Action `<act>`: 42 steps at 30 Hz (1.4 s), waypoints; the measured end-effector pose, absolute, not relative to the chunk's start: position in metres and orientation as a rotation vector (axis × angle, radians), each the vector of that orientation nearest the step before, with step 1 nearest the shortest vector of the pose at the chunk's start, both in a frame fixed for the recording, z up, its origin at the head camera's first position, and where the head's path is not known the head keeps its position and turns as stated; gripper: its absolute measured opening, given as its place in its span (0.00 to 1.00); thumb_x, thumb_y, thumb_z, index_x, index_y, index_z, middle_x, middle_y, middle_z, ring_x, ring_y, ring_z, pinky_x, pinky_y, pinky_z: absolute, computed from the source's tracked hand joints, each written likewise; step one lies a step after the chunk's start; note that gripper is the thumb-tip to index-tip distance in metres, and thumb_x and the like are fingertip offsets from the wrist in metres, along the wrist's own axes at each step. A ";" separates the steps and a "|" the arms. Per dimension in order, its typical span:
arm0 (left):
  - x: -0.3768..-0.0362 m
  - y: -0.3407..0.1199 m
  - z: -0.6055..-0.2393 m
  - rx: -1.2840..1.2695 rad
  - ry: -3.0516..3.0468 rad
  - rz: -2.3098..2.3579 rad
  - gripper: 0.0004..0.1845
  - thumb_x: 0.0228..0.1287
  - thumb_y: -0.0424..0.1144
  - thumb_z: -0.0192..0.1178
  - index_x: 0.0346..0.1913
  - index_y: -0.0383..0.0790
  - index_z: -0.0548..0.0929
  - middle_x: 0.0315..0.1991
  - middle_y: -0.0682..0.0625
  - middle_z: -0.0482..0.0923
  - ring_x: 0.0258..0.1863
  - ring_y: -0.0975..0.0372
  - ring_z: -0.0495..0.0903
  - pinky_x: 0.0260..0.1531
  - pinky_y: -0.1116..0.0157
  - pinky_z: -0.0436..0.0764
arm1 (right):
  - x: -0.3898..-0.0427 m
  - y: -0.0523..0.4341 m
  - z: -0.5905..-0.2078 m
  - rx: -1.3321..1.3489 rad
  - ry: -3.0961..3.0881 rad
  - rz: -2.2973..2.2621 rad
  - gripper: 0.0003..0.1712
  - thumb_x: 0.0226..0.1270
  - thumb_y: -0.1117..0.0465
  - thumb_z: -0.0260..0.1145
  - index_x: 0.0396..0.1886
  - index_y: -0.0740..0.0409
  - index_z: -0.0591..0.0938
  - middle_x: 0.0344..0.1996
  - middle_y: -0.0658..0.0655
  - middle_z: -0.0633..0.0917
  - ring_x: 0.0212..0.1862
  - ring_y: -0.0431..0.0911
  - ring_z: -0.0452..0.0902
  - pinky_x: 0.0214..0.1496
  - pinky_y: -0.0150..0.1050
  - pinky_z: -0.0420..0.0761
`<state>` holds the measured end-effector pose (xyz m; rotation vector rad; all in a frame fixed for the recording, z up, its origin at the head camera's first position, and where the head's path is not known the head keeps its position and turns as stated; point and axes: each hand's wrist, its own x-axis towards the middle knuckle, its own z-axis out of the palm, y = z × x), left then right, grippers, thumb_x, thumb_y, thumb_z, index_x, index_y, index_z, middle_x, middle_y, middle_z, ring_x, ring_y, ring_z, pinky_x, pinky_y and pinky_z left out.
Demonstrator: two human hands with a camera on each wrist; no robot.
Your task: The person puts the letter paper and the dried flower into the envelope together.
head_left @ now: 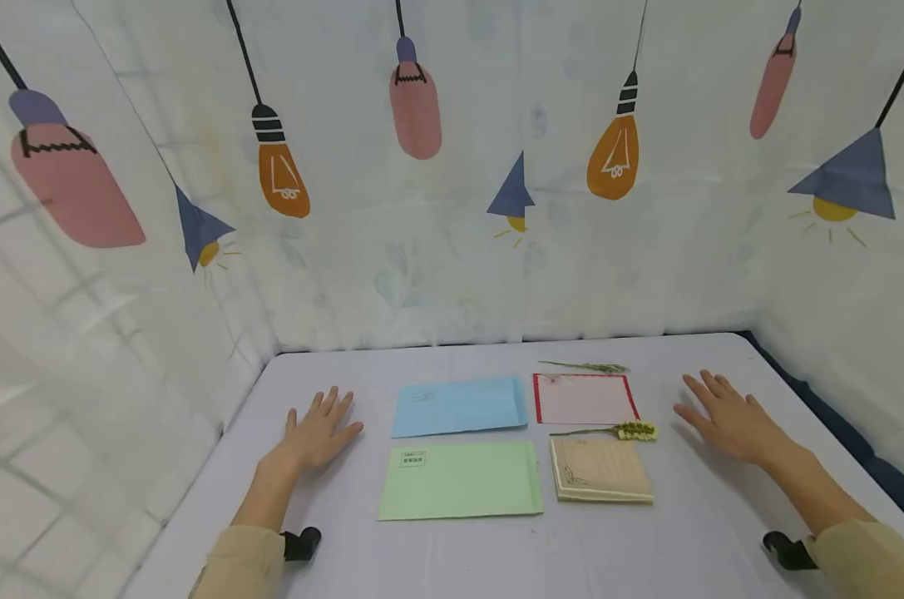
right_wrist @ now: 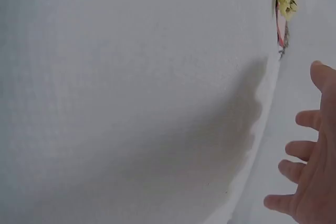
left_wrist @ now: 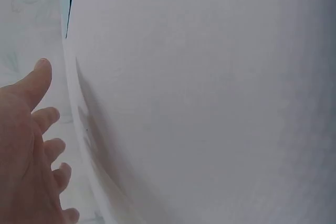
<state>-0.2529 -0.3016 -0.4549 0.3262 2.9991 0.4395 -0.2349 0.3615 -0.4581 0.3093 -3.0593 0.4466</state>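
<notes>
My left hand (head_left: 315, 437), fingers spread and holding nothing, is over the left part of the table, nearest a light blue envelope (head_left: 459, 408). Below that envelope lies a pale green one (head_left: 459, 482) with a small printed stamp box. Over the right part, my right hand (head_left: 736, 423) is spread too, with nothing in it. Nearest to it is a dried yellow flower stem (head_left: 637, 431), lying between a red-edged pinkish card (head_left: 582, 401) and a stack of beige paper (head_left: 605, 472). A thin green sprig (head_left: 601, 368) lies behind the card. Both wrist views show the fingers apart, casting shadows on the cloth.
White cloth covers the table (head_left: 481, 557). A pale curtain (head_left: 452, 283) printed with lamps and bulbs hangs behind it and along the sides. Dark blue fabric (head_left: 833, 408) runs along the table's right edge. A black strap device (head_left: 302, 544) is at the left wrist.
</notes>
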 end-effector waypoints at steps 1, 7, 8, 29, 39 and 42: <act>-0.254 -0.302 -0.457 0.324 3.005 0.438 0.45 0.78 0.66 0.43 0.81 0.34 0.56 0.80 0.29 0.42 0.78 0.34 0.39 0.64 0.26 0.33 | -0.236 0.360 -0.458 0.320 -3.040 0.444 0.44 0.82 0.40 0.51 0.75 0.76 0.62 0.71 0.84 0.57 0.72 0.80 0.50 0.62 0.81 0.51; -0.258 -0.299 -0.457 0.329 3.024 0.460 0.46 0.76 0.70 0.42 0.81 0.39 0.57 0.80 0.29 0.41 0.78 0.34 0.39 0.65 0.26 0.33 | -0.239 0.355 -0.456 0.313 -2.930 0.476 0.34 0.83 0.47 0.54 0.65 0.77 0.72 0.64 0.84 0.68 0.65 0.78 0.63 0.62 0.74 0.63; -0.258 -0.297 -0.457 0.328 3.025 0.454 0.46 0.76 0.70 0.42 0.82 0.40 0.57 0.80 0.29 0.41 0.78 0.34 0.39 0.65 0.27 0.33 | -0.239 0.354 -0.456 0.301 -2.916 0.493 0.33 0.83 0.48 0.54 0.64 0.77 0.74 0.63 0.83 0.70 0.64 0.78 0.64 0.62 0.73 0.65; -0.243 -0.254 -0.434 0.411 3.050 0.484 0.40 0.77 0.65 0.47 0.81 0.44 0.62 0.78 0.32 0.53 0.76 0.36 0.51 0.65 0.27 0.45 | -0.232 0.329 -0.448 0.395 -2.737 0.729 0.13 0.73 0.62 0.68 0.50 0.68 0.85 0.41 0.60 0.87 0.43 0.56 0.83 0.45 0.52 0.83; -0.235 -0.228 -0.427 0.539 3.059 0.450 0.38 0.76 0.64 0.50 0.80 0.45 0.64 0.77 0.33 0.57 0.74 0.37 0.56 0.64 0.26 0.47 | -0.222 0.299 -0.435 0.441 -2.720 0.918 0.11 0.74 0.61 0.67 0.47 0.64 0.86 0.38 0.53 0.88 0.40 0.50 0.83 0.38 0.38 0.83; -0.234 -0.222 -0.426 0.570 3.052 0.452 0.38 0.76 0.63 0.52 0.79 0.46 0.65 0.76 0.33 0.58 0.74 0.37 0.57 0.63 0.26 0.47 | -0.221 0.293 -0.436 0.422 -2.741 0.984 0.11 0.75 0.59 0.67 0.48 0.62 0.86 0.39 0.52 0.88 0.41 0.50 0.83 0.37 0.38 0.82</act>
